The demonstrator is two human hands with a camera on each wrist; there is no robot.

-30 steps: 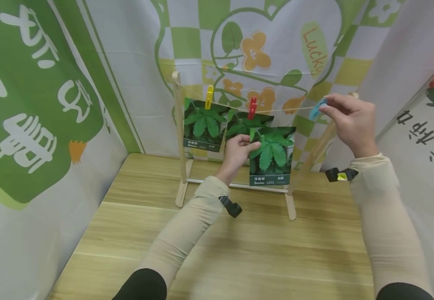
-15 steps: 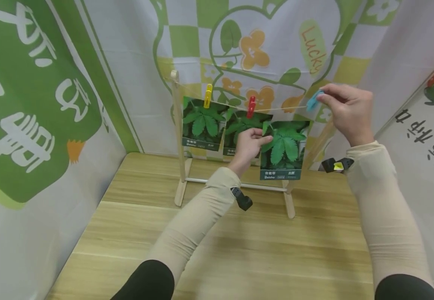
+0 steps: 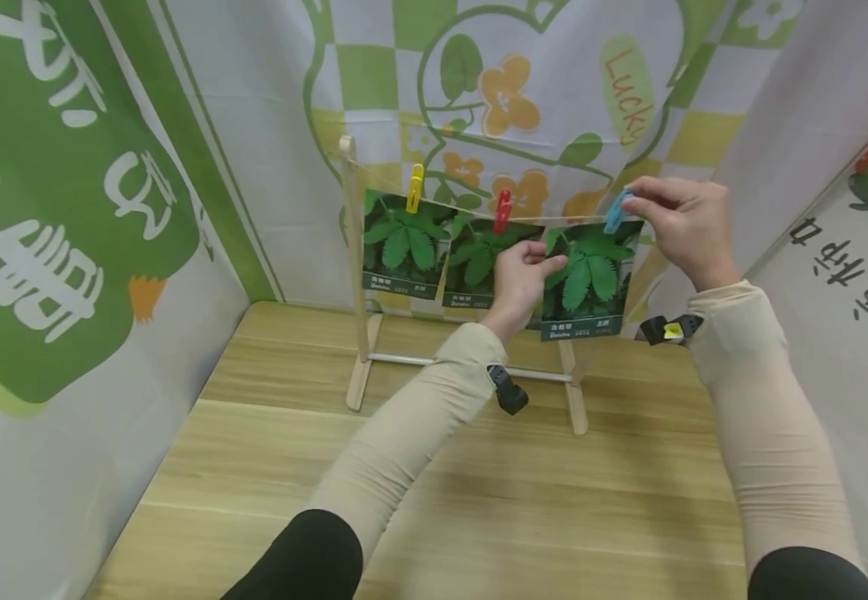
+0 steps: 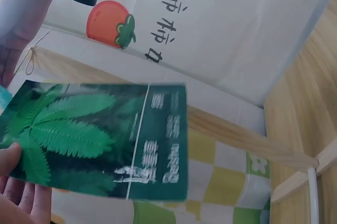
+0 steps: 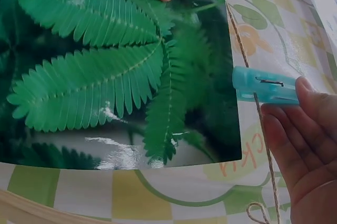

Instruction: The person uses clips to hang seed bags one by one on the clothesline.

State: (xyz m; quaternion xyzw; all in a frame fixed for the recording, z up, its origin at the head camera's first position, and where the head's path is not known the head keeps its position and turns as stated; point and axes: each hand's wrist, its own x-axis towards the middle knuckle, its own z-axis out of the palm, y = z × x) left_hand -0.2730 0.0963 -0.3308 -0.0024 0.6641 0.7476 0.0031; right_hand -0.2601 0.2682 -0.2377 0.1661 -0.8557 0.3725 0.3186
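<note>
In the head view my left hand pinches the left edge of a glossy leaf-printed card, thumb in front. My right hand holds a light-blue clothespin at the card's upper right. The right wrist view shows the clothespin around the twine, its nose right at the card's top edge. To the left, two similar cards hang from the twine, one by a yellow clothespin and the other by a red clothespin. My left hand partly covers the middle card.
A wooden rack with a left post and a low white crossbar carries the twine. It stands on a wood-grain table. Close behind hangs a patterned curtain, with printed cloth walls on both sides.
My left hand has carried the card right and up toward the twine. My right hand has shifted slightly left with the blue clothespin, which now meets the card's top edge.
</note>
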